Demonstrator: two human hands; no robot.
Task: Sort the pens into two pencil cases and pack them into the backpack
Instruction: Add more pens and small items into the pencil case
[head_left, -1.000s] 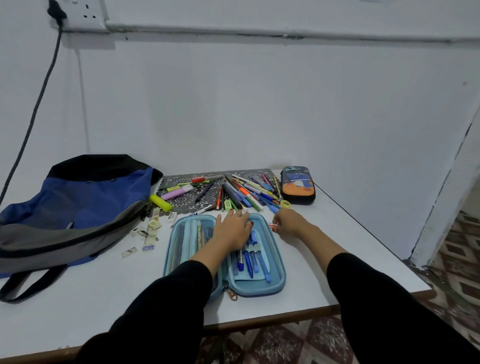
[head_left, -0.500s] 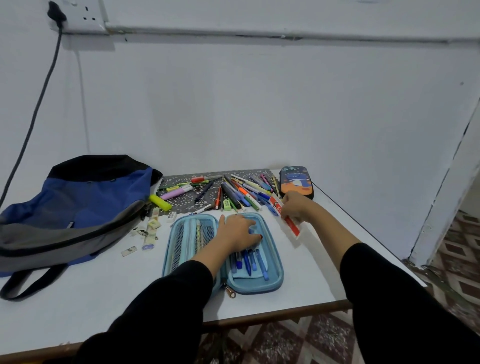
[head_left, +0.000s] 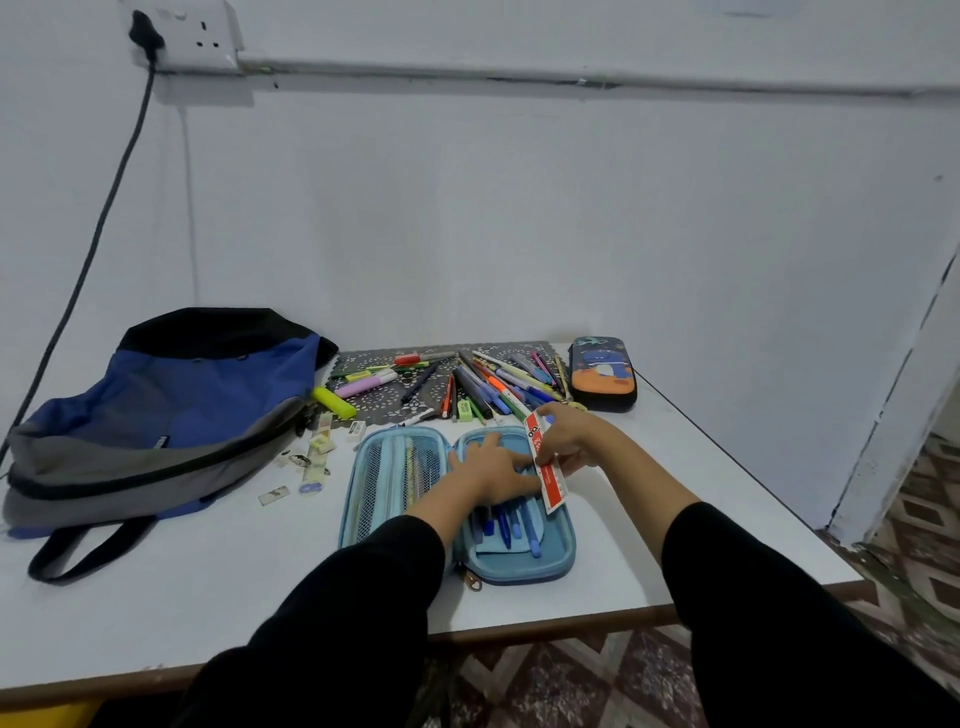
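1. Two pencil cases sit on the tabletop (head_left: 156, 597). The blue case (head_left: 519, 574) lies open and flat near the front edge. The dark case (head_left: 602, 374), with an orange picture on it, lies closed at the back right.
2. One blue and grey backpack (head_left: 171, 415) lies on its side at the left.
3. One big pile of pens (head_left: 483, 384) lies on a spotty mat (head_left: 384, 402) behind the blue case. There are too many to count.
4. A few blue pens (head_left: 506, 525) lie in the right half of the blue case.
5. The left hand (head_left: 493, 473) lies flat on those pens, its grip apart and fingers straight.
6. The right hand (head_left: 571, 441) has its grip clamped on one red ruler (head_left: 545, 478), over the right side of the blue case.
7. One yellow marker (head_left: 335, 402) lies just beside the backpack.
8. The tabletop is white. The walls are white too, with one socket (head_left: 197, 36) and one black cord (head_left: 104, 208) up at the left. The floor (head_left: 924, 519) has patterned tiles.
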